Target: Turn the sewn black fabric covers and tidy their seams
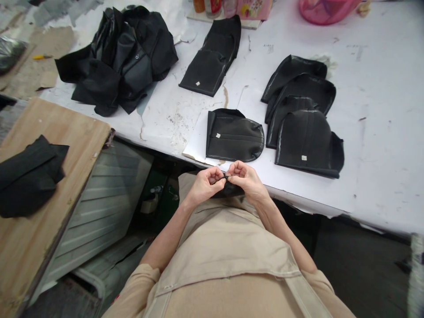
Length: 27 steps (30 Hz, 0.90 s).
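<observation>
My left hand (209, 184) and my right hand (244, 179) meet in front of my apron, at the table's front edge. Each pinches the edge of a black fabric piece (232, 190), which hangs below the fingers, partly hidden by them. Just beyond lies a rounded black sewn piece (236, 136) with a small white tag. To its right, several similar black pieces (306, 139) overlap in a fanned stack, the front one bearing a white tag.
Farther back are a folded black stack (215, 57) and a heap of black material (122, 57). A pink bowl (326, 9) and bottles (212, 6) stand at the back of the white table (380, 132). Left, a wooden board (76, 128) carries black cloth (29, 176).
</observation>
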{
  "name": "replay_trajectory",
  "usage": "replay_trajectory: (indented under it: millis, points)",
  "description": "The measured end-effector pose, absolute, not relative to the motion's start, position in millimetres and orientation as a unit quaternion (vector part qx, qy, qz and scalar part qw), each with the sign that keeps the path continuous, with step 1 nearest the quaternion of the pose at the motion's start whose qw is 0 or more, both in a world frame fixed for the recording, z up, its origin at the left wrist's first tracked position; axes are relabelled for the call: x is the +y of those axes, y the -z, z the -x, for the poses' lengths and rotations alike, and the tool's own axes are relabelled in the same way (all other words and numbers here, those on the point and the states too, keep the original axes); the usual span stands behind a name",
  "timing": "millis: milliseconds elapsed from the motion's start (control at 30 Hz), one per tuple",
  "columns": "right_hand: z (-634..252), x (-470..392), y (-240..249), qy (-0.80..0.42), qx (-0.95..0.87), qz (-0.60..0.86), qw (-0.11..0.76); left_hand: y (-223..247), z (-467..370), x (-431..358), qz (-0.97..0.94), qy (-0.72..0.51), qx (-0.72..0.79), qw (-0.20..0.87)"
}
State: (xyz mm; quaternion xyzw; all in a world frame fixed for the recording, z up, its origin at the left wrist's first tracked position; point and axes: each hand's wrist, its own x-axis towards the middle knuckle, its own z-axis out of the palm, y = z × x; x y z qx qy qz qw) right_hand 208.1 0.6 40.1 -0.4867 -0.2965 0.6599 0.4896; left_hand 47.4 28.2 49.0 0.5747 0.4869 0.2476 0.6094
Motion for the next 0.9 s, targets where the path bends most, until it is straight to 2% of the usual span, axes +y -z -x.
replay_trajectory:
  millis: [300,500,733,900]
  points:
    - [-211.0,-0.4,-43.2,-0.654,-0.343,0.477,0.476,-44.7,-48.9,25.1,-0.569,-0.247,0.496,0.608]
    - [-233.8,-7.4,-48.8,-0.645,-0.461,0.461,0.400,-46.2,-46.5,25.5,-0.565,-0.249,0.491,0.614]
    - [-239.8,-11.8,-47.0,-0.547,-0.582,0.515,0.312,-45.4,-49.5,22.0,-0.572,-0.240,0.482,0.618]
    - [-240.4,-13.7,-53.4,-0.484,-0.640,0.524,0.286,-48.1,-49.3,21.2,-0.573,-0.246,0.487,0.612]
